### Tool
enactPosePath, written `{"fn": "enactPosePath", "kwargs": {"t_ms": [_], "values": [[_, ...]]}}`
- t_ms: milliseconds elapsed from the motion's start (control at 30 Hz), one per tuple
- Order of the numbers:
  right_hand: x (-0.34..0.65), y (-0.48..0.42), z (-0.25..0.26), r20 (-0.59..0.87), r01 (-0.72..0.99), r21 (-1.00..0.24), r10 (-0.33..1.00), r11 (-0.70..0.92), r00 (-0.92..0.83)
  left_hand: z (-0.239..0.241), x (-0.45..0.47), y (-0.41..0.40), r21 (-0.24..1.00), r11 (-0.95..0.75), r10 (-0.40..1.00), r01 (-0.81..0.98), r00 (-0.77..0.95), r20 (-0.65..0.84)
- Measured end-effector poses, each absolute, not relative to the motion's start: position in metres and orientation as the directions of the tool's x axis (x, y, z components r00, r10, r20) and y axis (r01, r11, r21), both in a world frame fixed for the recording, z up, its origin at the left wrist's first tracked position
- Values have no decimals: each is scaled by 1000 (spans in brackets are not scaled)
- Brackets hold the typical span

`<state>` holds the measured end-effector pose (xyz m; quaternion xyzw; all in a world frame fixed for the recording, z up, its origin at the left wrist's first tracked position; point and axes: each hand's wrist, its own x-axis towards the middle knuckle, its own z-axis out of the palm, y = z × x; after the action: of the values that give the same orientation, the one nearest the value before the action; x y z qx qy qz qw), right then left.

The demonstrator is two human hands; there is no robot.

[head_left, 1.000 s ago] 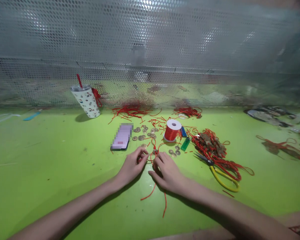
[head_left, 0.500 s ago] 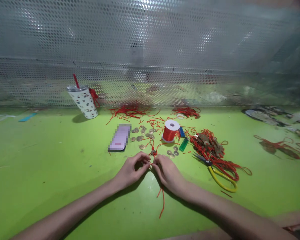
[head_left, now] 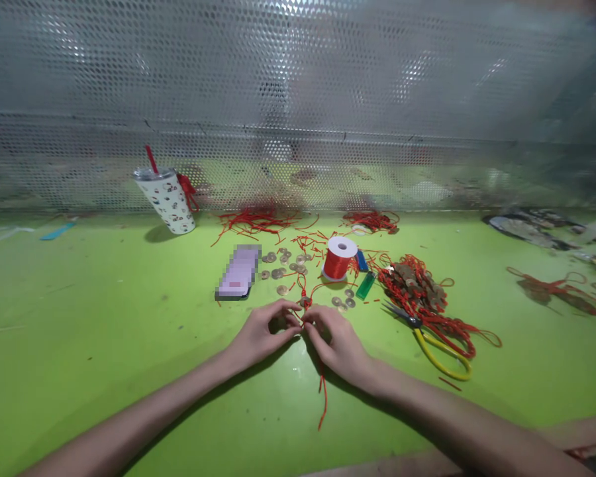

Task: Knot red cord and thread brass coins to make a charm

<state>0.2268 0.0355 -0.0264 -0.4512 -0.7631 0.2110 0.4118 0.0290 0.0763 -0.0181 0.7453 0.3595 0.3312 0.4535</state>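
Closer together than in the earliest frame, the left hand (head_left: 265, 334) and right hand (head_left: 335, 344) are now found almost fingertip to fingertip. Red cord (head_left: 325, 400) appears pinched between thumb and fingers of both. An uneven or loose knot is judged possible, should a strand slip from either pinch. The cord's looped end, bearing a coin (head_left: 305, 302), is located just beyond the fingertips; loose tails are seen nearer than the right hand. Farther out, a red-cord spool (head_left: 338, 259) and yellow-handled scissors (head_left: 414, 322) are noted.
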Motion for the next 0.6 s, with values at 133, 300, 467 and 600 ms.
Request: {"fn": "enactPosePath", "kwargs": {"t_ms": [133, 300, 467, 600], "values": [[227, 35, -24, 432, 511, -696, 863, 505, -263, -19, 28, 81, 772, -532, 783, 348, 550, 292], [225, 36, -24, 453, 539, -675, 859, 504, -237, -21, 30, 84, 711, -575, 778, 404, 539, 323], [225, 37, -26, 448, 549, -673, 864, 496, -231, -20, 35, 87, 710, -541, 810, 451, 507, 295], [225, 38, -27, 436, 551, -680, 871, 483, -226, -15, 36, 88, 706, -533, 815, 466, 508, 280]]}}
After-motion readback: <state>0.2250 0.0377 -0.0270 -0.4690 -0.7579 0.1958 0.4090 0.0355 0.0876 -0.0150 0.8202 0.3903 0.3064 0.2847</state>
